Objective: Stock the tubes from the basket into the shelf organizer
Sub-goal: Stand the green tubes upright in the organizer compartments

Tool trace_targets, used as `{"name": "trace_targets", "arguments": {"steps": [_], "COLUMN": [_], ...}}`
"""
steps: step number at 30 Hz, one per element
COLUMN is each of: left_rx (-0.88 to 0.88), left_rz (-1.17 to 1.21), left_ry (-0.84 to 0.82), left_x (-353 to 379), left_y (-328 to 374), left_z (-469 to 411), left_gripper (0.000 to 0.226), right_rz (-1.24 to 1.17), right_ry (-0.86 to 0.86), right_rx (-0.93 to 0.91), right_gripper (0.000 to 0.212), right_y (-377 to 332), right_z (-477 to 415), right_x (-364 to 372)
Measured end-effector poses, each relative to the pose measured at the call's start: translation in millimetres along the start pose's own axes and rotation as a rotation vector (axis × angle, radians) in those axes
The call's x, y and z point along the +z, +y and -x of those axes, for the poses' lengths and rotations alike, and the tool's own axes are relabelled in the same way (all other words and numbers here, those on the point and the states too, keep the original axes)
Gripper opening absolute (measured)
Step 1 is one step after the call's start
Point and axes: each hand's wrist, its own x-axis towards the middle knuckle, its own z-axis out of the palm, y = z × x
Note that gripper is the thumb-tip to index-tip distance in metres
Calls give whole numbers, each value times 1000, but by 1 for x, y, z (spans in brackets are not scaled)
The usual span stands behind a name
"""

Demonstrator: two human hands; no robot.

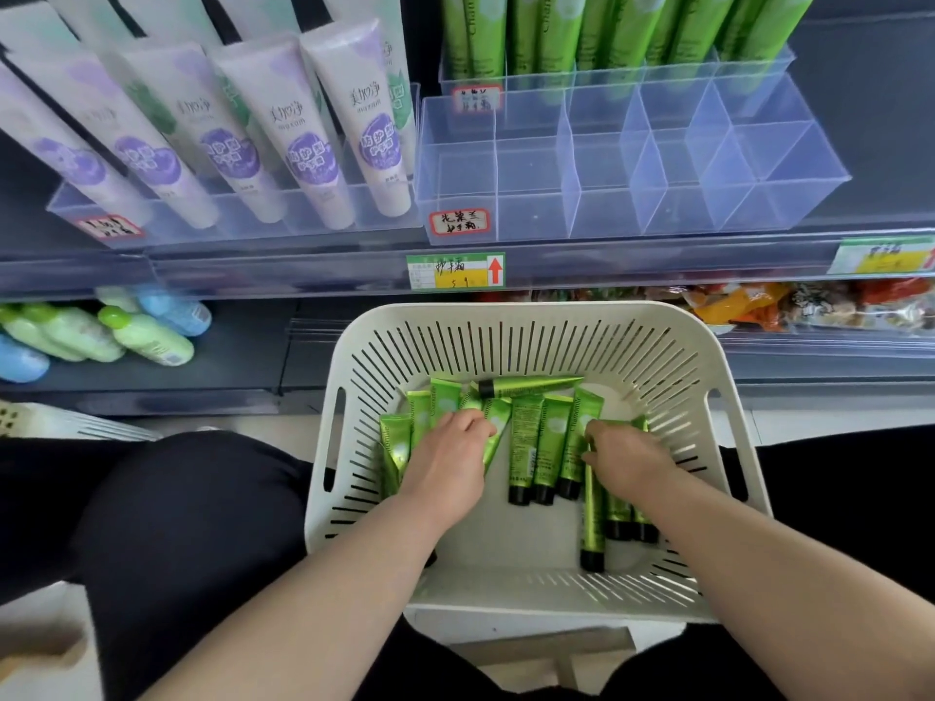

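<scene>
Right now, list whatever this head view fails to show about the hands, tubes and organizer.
- Head view: the left hand and right hand hide their own fingertips, so either grip is uncertain.
- Green tubes in the basket: count hidden under both hands.
- Tall tubes behind the empty organizer: tops cut by the top edge.
- Organizer label: too blurred to read.

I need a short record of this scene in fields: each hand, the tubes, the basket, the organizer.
left hand: inside the basket, curled onto green tubes
right hand: inside the basket, gripping green tubes
green tubes: lying loose in the basket, black caps
basket: white, slotted walls
shelf organizer: clear, front compartments empty
</scene>
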Motion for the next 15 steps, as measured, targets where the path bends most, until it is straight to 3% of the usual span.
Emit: {"name": "trace_targets", "arguments": {"steps": [5,7,10,15], "left_rx": [1,-9,-19,-30], "left_rz": [5,10,14,18], "left_ry": [6,22,47,50], "left_x": [-1,-3,-4,-7], "left_y": [1,0,-1,-3], "left_z": [2,2,3,5], "left_gripper": [48,48,48,48], "right_rz": [-109,-222,-313,-335], "right_ry": [51,57,79,181], "right_rx": [90,119,51,-89], "right_gripper": [14,25,41,31], "right_y": [0,0,-4,-1], "right_z": [1,1,6,20], "right_x": [-7,-10,-20,-43]}}
